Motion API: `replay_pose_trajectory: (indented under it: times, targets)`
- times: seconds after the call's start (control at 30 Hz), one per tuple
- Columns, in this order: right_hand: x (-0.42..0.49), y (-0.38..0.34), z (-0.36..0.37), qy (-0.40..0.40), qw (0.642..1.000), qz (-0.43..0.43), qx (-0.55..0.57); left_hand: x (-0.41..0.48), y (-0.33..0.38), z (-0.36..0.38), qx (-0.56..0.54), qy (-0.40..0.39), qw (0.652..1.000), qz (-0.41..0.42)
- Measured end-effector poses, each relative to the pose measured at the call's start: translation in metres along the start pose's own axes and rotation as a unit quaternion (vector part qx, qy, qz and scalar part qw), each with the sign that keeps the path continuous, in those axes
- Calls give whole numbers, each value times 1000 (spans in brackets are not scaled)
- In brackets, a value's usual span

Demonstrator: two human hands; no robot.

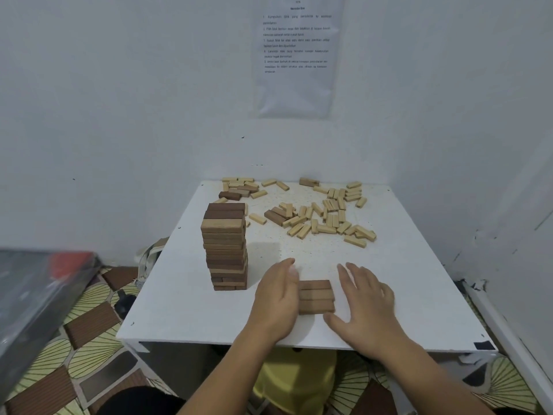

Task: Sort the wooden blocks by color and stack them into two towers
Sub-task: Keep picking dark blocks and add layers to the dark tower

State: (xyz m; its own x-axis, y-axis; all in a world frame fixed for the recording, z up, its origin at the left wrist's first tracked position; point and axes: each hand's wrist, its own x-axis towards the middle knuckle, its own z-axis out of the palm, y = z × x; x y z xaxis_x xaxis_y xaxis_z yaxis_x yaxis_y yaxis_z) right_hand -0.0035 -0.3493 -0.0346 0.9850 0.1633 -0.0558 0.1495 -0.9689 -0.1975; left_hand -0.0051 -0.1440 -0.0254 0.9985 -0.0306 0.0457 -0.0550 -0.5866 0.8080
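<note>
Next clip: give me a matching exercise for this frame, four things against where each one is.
Things:
1 tower
2 brown row
3 loose light blocks
4 printed sheet

Places:
A on the wall
B between the left hand and the right hand
C scattered at the table's far side
D standing left of both hands

Pairs: 1-D, 2-B, 3-C, 4-A

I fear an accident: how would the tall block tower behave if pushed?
The tall tower probably tips easily: it is narrow and many layers high. Its layers look slightly uneven, so it may come apart, not slide whole.
</note>
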Motion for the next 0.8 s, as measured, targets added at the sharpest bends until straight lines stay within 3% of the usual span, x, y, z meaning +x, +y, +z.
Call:
replay_pose_trajectory:
  times: [0.1, 0.23, 0.43, 0.8]
  targets:
    - [-8, -3, 7, -15, 998, 30, -46, -6, -5, 2, 184, -42, 982, 31]
    - [-7, -6, 11, -12, 998, 20, -65, -18, -16, 9, 312, -94, 944, 47]
    - [-4, -11, 16, -19, 996, -24, -79, -15, -22, 19, 373, -107, 920, 57]
    - [-5, -14, 19, -4, 998, -33, -55, -14, -18, 20, 373, -107, 920, 50]
